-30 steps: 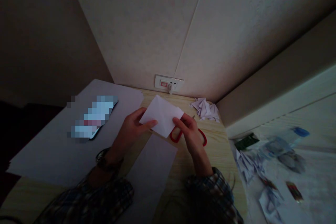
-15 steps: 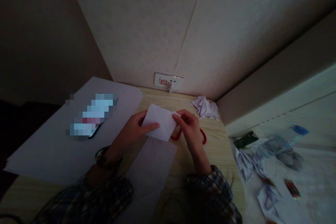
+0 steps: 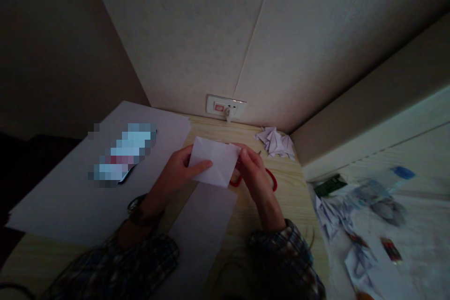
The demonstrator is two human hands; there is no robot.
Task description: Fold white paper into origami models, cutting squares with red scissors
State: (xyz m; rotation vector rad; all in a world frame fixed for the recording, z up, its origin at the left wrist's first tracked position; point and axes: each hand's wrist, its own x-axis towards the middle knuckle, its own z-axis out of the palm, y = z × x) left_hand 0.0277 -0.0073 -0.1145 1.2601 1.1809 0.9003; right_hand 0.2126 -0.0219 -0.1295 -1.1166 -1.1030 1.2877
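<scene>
The paper (image 3: 214,161) hides most fingers of the left hand (image 3: 179,168). The right hand (image 3: 253,171) covers the middle of the scissors (image 3: 274,183). Left of the left hand, blocks blur the phone (image 3: 128,150). Well right of the right hand, the bottle (image 3: 374,186) is blurry, the packet (image 3: 391,249) too small to read. Below both hands, the bottom edge cuts off the sleeves (image 3: 286,262).

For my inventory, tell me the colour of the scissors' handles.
The handles are red; head view.
</scene>
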